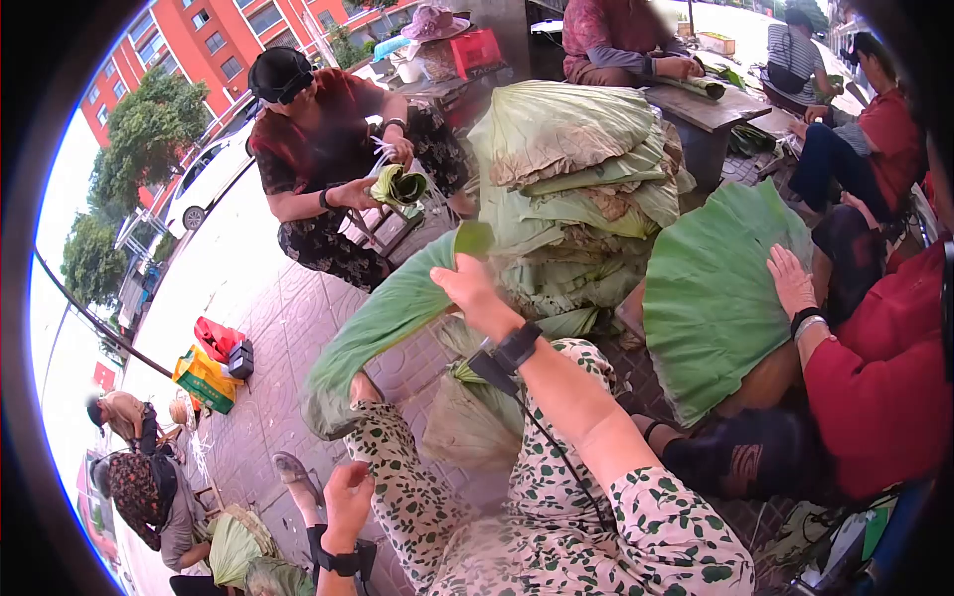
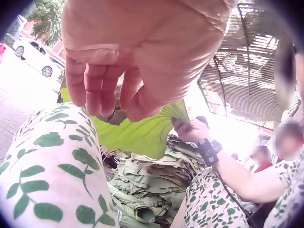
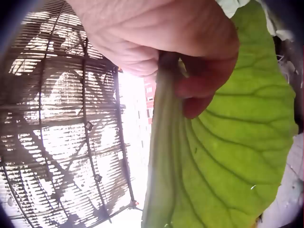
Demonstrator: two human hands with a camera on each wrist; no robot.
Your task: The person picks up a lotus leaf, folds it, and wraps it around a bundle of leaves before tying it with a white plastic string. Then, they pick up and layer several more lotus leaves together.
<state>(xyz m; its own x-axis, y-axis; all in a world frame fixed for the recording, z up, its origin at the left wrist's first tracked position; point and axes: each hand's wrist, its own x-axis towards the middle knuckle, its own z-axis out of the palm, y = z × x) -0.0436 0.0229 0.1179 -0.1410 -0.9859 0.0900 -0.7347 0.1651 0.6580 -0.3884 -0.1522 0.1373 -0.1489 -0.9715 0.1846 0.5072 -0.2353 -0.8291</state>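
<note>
My right hand (image 1: 479,296) grips a large green lotus leaf (image 1: 383,343) by its gathered edge, above my lap. The leaf hangs from the grip toward the lower left, its far end drooping beside my knee. In the right wrist view, fingers (image 3: 199,90) curl round the pleated part, and the veined leaf (image 3: 242,137) spreads out below. Low in the head view, my left hand (image 1: 346,505) is held up apart from the leaf, fingers loosely bent and holding nothing. The left wrist view shows the same bent fingers (image 2: 92,90) in front of the leaf (image 2: 133,137).
A tall stack of folded leaves (image 1: 566,169) stands ahead, with a tied bundle (image 1: 472,422) between my legs. At right, another person's hand (image 1: 792,283) rests on a wide green leaf (image 1: 720,298). Across from me someone holds a rolled leaf (image 1: 399,186). Bags (image 1: 211,368) sit on the paving at left.
</note>
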